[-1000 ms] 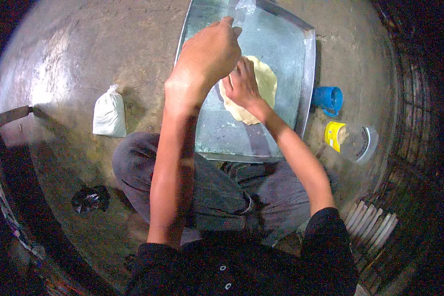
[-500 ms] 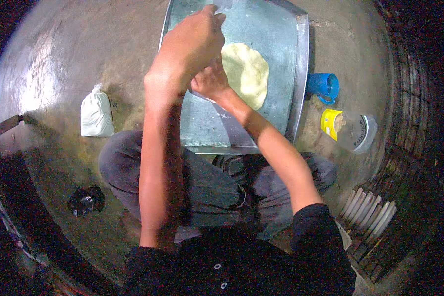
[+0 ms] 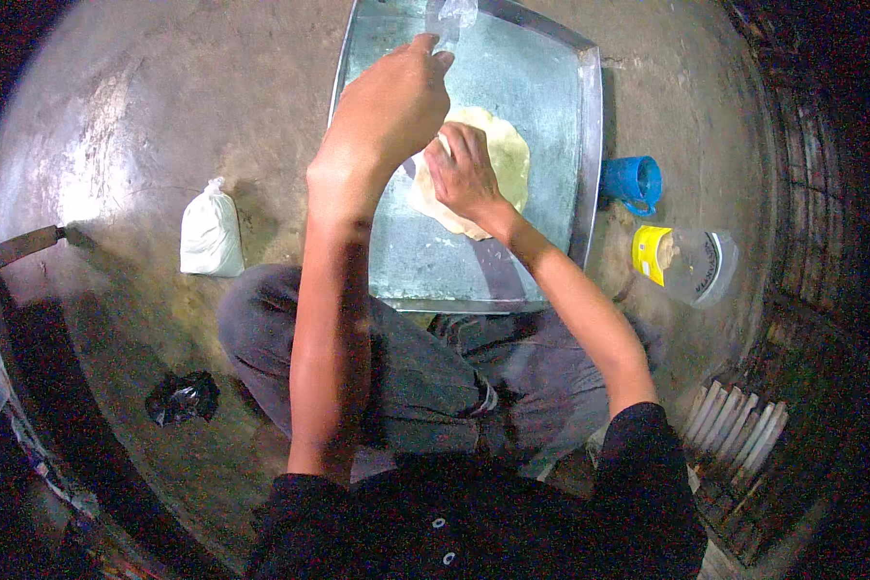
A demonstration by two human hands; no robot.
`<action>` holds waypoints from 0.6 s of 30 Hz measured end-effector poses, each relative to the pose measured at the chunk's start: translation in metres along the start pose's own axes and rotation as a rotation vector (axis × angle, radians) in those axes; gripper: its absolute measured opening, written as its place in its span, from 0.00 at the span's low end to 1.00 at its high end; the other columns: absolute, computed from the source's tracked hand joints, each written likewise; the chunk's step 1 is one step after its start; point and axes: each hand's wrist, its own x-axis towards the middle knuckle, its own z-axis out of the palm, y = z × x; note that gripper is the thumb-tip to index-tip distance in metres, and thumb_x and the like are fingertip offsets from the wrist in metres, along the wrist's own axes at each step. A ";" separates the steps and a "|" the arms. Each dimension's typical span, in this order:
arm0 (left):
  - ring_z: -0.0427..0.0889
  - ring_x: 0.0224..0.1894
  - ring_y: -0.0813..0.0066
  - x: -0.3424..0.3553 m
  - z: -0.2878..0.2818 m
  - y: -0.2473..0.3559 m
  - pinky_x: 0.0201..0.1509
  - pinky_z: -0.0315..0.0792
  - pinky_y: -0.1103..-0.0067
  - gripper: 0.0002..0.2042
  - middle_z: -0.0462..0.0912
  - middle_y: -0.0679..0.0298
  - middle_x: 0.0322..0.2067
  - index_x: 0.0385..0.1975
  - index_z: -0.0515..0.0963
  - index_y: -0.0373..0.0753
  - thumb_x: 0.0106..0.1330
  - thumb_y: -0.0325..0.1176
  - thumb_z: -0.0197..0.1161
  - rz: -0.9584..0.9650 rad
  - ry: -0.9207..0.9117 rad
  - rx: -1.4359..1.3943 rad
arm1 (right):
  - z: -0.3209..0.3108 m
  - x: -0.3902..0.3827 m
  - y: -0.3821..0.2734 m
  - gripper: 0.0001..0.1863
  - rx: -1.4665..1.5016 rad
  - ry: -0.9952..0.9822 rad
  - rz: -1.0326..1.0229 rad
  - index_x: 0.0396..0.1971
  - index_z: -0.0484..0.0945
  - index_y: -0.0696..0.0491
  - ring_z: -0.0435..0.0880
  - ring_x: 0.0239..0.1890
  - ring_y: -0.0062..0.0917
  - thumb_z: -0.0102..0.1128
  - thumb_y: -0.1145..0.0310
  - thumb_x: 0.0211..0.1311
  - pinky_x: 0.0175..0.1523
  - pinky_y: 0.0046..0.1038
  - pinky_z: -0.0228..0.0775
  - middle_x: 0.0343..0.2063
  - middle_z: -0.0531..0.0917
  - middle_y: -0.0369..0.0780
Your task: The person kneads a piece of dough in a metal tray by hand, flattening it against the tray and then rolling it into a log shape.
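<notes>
A round, flat sheet of pale dough (image 3: 501, 176) lies in a shallow metal tray (image 3: 538, 95) before my crossed legs. My left hand (image 3: 387, 106) is over the tray's left side, above and beyond the dough's left part, fingers curled; whatever it grips is hidden. My right hand (image 3: 462, 172) is on the dough's left half, just below the left one, fingers bent round something I cannot make out. A crumpled piece of clear plastic (image 3: 454, 14) sits at the tray's far end.
A tied white bag (image 3: 211, 234) stands to the left, a black plastic bag (image 3: 182, 396) nearer. A blue mug (image 3: 626, 179) and a clear container with yellow label (image 3: 681, 266) lie to the right. Pale slats (image 3: 735, 430) are at lower right.
My right hand shifted toward the dough's near-left edge half a second ago, then back up onto the dough. My left hand stays above it, fingers curled. The whole view shifts slightly.
</notes>
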 end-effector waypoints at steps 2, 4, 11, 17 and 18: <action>0.77 0.54 0.42 0.003 0.008 0.002 0.57 0.72 0.59 0.17 0.80 0.41 0.49 0.56 0.72 0.33 0.72 0.34 0.49 0.021 -0.024 -0.029 | -0.001 -0.024 0.001 0.26 -0.041 -0.108 -0.041 0.59 0.72 0.45 0.73 0.55 0.34 0.58 0.71 0.57 0.59 0.40 0.63 0.50 0.74 0.39; 0.77 0.55 0.42 0.001 0.011 0.003 0.58 0.71 0.60 0.17 0.80 0.41 0.49 0.55 0.72 0.33 0.71 0.33 0.49 0.007 -0.046 -0.041 | 0.008 -0.029 -0.004 0.29 -0.058 -0.049 -0.071 0.59 0.72 0.43 0.73 0.55 0.33 0.60 0.72 0.54 0.59 0.40 0.63 0.50 0.74 0.38; 0.76 0.57 0.43 -0.003 0.018 -0.003 0.60 0.70 0.60 0.17 0.79 0.42 0.52 0.56 0.72 0.34 0.70 0.30 0.49 0.113 -0.027 -0.003 | 0.021 -0.038 -0.034 0.32 -0.066 0.033 0.036 0.60 0.71 0.41 0.73 0.54 0.32 0.62 0.72 0.51 0.59 0.40 0.64 0.50 0.74 0.37; 0.77 0.54 0.42 0.007 0.018 0.009 0.57 0.72 0.59 0.17 0.80 0.41 0.49 0.57 0.72 0.37 0.72 0.33 0.49 -0.014 -0.118 -0.018 | 0.024 -0.036 -0.045 0.28 0.003 -0.030 0.055 0.60 0.72 0.42 0.73 0.54 0.35 0.58 0.72 0.57 0.60 0.42 0.63 0.50 0.74 0.38; 0.77 0.55 0.42 0.008 0.021 0.008 0.57 0.71 0.58 0.17 0.80 0.40 0.48 0.58 0.72 0.38 0.73 0.34 0.49 0.006 -0.103 -0.023 | 0.021 -0.035 -0.042 0.28 0.058 -0.053 0.045 0.60 0.72 0.44 0.73 0.55 0.38 0.57 0.74 0.55 0.60 0.44 0.62 0.51 0.74 0.41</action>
